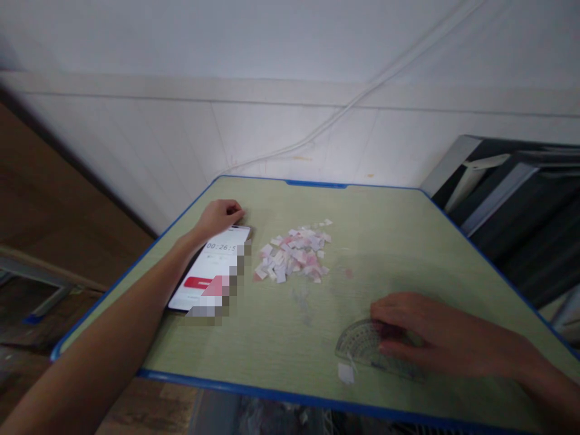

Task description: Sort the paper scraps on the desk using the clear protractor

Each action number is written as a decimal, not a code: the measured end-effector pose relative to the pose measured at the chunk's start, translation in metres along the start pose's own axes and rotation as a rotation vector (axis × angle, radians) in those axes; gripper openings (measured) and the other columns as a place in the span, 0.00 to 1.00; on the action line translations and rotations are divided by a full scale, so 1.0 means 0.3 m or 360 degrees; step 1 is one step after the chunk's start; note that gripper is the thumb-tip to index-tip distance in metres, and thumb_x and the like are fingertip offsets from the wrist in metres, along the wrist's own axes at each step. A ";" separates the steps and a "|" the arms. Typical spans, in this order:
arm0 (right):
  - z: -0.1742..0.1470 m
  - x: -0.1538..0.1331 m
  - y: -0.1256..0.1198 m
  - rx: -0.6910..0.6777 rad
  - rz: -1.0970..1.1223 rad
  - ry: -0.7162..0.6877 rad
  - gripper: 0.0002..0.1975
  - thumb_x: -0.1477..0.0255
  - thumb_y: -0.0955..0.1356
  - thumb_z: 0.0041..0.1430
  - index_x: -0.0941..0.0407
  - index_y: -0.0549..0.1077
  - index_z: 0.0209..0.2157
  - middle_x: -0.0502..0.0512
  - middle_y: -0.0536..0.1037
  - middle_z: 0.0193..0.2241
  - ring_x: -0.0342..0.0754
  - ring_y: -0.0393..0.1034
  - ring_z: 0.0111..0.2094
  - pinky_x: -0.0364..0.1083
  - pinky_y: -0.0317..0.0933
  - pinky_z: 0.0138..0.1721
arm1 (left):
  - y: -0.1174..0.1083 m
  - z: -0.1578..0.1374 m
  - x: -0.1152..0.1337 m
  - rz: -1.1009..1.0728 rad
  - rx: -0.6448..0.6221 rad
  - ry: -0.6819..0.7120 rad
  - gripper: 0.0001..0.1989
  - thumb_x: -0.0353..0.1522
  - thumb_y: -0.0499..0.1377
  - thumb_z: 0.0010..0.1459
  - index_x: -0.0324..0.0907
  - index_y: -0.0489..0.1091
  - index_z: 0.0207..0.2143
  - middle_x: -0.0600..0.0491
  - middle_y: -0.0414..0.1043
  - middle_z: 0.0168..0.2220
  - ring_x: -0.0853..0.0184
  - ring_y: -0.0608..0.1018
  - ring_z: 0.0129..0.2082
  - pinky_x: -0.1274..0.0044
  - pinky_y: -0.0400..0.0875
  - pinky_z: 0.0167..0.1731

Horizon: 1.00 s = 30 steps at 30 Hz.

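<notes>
My left hand [223, 212] rests on the table just beyond the top end of a phone [203, 266]. Its fingers are curled in loosely, with nothing visible in them. The phone's lit screen shows a running-time display and a red button. Near the front right, my right hand [408, 329] has its fingers and thumb bent around a clear half-round protractor [357, 344]; the hand partly covers it. A small white paper piece [345, 373] lies at the protractor's left end. Between my hands sits a loose heap of small white and pink paper scraps [294, 254].
The light green table [385, 229] has a blue rim. White wall panels with a cable [317, 130] stand behind it. Dark folded panels or frames [512, 199] lean at the right. A brown board [58, 187] stands at the left, and a bin-like container [217, 414] shows below the front edge.
</notes>
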State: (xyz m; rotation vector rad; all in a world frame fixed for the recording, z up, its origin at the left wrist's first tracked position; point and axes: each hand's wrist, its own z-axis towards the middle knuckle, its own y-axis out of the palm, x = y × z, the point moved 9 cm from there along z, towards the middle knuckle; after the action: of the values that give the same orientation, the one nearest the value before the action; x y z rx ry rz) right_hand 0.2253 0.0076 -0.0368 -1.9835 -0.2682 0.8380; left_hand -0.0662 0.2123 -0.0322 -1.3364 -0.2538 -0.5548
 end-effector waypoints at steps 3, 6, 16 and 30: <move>0.007 0.002 -0.005 0.0015 0.0055 -0.0009 0.13 0.64 0.60 0.62 0.57 0.69 0.30 0.53 0.73 0.29 0.47 0.66 0.30 0.45 0.55 0.31 | 0.003 0.002 -0.002 0.0001 -0.0007 0.0002 0.13 0.39 0.53 0.46 0.39 0.67 0.21 0.54 0.65 0.17 0.70 0.66 0.21 0.78 0.55 0.22; 0.013 0.007 -0.010 0.0043 0.0111 0.0020 0.13 0.65 0.58 0.63 0.57 0.68 0.31 0.53 0.73 0.29 0.47 0.67 0.30 0.45 0.55 0.31 | 0.003 0.004 -0.006 0.0001 -0.0004 -0.0020 0.12 0.39 0.53 0.46 0.39 0.67 0.21 0.54 0.65 0.17 0.70 0.66 0.21 0.78 0.54 0.21; 0.023 0.014 -0.024 0.0117 0.0072 0.0023 0.16 0.63 0.55 0.65 0.56 0.65 0.31 0.53 0.71 0.26 0.46 0.65 0.27 0.44 0.53 0.28 | 0.004 0.006 -0.007 0.0014 -0.0009 -0.0026 0.12 0.38 0.53 0.46 0.39 0.67 0.20 0.54 0.65 0.17 0.70 0.66 0.21 0.78 0.54 0.21; 0.031 0.068 -0.006 0.0100 0.0626 0.0117 0.13 0.65 0.53 0.66 0.56 0.61 0.37 0.48 0.67 0.20 0.42 0.63 0.21 0.42 0.58 0.24 | 0.006 0.006 -0.007 0.0013 -0.0017 -0.0026 0.12 0.39 0.52 0.46 0.40 0.67 0.21 0.54 0.65 0.17 0.69 0.66 0.21 0.78 0.55 0.22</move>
State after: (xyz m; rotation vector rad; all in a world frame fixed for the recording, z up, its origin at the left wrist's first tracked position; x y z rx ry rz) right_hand 0.2347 0.0249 -0.0476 -2.0327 0.1969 1.0017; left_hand -0.0667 0.2148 -0.0343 -1.3520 -0.2591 -0.5391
